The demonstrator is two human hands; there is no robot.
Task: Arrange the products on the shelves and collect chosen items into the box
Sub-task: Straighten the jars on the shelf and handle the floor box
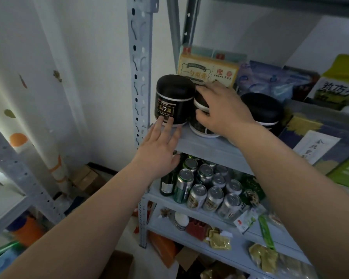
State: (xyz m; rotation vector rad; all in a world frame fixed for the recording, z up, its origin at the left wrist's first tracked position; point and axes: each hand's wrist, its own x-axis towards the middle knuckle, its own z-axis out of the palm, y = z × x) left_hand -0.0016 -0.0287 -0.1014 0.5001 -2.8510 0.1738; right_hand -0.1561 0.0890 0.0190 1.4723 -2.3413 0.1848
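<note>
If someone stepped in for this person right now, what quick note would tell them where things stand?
The left hand is open, its straight fingertips touching the lower front of the left black jar.
The right hand grips the middle black jar, with the thumb and fingers curled round it.
The third black jar stands to the right, behind the right wrist.
All three are on the upper shelf, in front of a yellow carton.
Done: the jars are grouped at the shelf's left end.
Left: probably line up the middle jar. No collecting box is clearly in view, so picking likely lies ahead.
</note>
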